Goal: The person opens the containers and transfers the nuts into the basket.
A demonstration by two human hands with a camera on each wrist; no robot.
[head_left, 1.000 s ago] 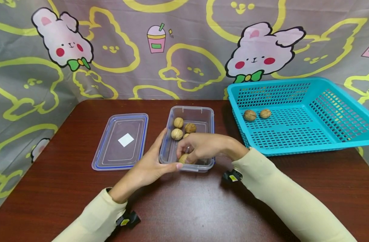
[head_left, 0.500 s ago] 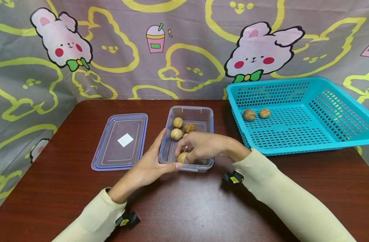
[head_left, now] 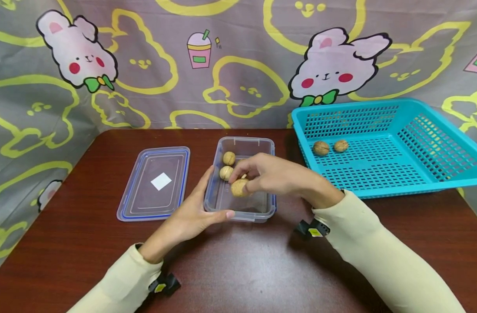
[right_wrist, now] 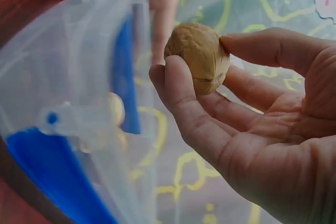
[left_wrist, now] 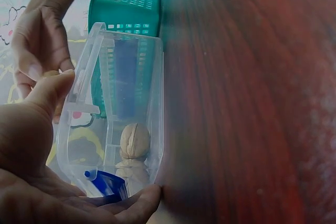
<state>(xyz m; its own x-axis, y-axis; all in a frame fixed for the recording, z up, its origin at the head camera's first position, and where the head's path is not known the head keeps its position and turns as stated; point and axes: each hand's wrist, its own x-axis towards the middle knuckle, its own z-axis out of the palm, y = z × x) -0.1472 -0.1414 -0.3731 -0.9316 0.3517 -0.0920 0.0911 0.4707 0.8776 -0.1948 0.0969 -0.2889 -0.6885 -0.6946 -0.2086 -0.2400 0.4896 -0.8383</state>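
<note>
My right hand [head_left: 275, 176] pinches a light-brown walnut [right_wrist: 197, 59] between thumb and fingertips, over the front half of a clear plastic food container [head_left: 262, 216]. In the right wrist view the walnut is up beside the container's rim. My left hand [head_left: 195, 213] grips the container's near-left corner, with the thumb on the front rim and the fingers along the left side. Inside, two walnuts show at the left: one walnut [head_left: 229, 158] toward the back and another walnut [head_left: 225, 173] in front of it. My right hand mostly hides what lies beside them.
A clear lid [head_left: 138, 187] with a blue seal and a white label lies left of the container. At the right stands a turquoise perforated basket [head_left: 363, 191], holding a darker walnut [head_left: 321, 148] and a second walnut [head_left: 341, 145]. A patterned cloth [head_left: 144, 104] hangs behind the table.
My right hand has risen from the container's floor with the walnut, moving slightly back and right. My left hand keeps its grip on the container.
</note>
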